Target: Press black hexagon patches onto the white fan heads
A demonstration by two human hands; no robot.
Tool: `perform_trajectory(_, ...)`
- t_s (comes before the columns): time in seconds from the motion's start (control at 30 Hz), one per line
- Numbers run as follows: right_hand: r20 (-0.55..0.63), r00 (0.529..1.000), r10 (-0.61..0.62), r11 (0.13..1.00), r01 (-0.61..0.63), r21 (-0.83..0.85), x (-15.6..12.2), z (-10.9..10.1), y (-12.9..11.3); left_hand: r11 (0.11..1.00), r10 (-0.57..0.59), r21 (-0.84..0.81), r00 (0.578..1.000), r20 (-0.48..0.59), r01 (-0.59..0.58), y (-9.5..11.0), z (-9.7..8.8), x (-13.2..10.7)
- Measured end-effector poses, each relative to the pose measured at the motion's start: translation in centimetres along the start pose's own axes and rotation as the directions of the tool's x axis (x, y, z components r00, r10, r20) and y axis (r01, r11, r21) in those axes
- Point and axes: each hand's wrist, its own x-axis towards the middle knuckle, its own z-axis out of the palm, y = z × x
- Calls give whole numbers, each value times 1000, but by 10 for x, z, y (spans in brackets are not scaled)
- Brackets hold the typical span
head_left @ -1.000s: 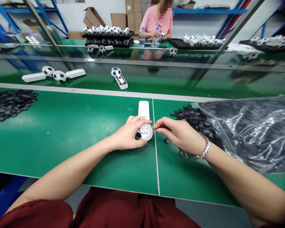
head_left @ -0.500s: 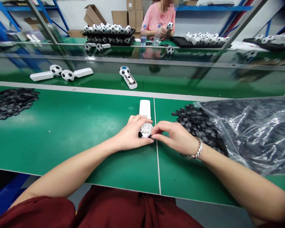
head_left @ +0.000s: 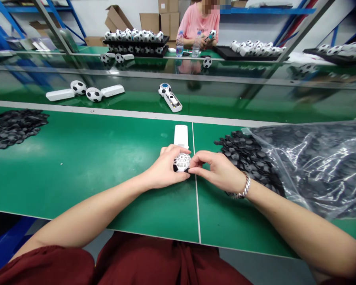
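A white handheld fan with a football-patterned round head lies on the green table, its white handle pointing away from me. My left hand is wrapped round the head from the left. My right hand, with a silver bracelet on the wrist, pinches a small black piece against the head's right edge. A heap of small black pieces lies just right of my right hand.
A clear plastic bag of black pieces fills the right side. Another black heap lies far left. On the belt beyond lie two football fans and an opened one. A person in pink works at the far table among trays of fans.
My right hand moved left and closed onto the fan head's right edge with a black piece. The fans on the belt drifted to the right.
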Motion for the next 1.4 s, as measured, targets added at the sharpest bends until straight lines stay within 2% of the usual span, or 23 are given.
perform_trajectory(0.17,-5,999,53,997,-52,63,0,1,-1,998,-34,-62,999,-40,31,2,4,-1)
perform_trajectory(0.33,46,988,149,963,-156,219,3,1,1,991,-72,-116,996,-59,64,1,7,0)
perform_trajectory(0.47,69,983,172,943,-185,276,4,1,2,985,-88,-158,994,-71,76,-1,8,1)
perform_trajectory(1.0,65,977,204,935,-214,284,6,6,4,985,-140,-104,989,-48,135,4,9,2)
perform_trajectory(1.1,88,976,202,962,-214,171,7,1,3,992,-89,-91,995,-39,86,4,7,2)
perform_trajectory(1.2,162,957,239,968,-221,-122,5,-13,7,995,-43,-91,999,-6,43,2,6,2)
perform_trajectory(1.3,136,939,316,856,-220,-469,-1,-29,19,994,-23,-108,1000,-12,21,-1,7,1)
perform_trajectory(1.37,125,921,369,782,-235,-578,-3,-36,29,994,-5,-108,999,-31,1,-3,8,1)
perform_trajectory(1.4,139,914,380,774,-232,-589,-3,-37,33,995,5,-103,999,-34,-8,-4,7,2)
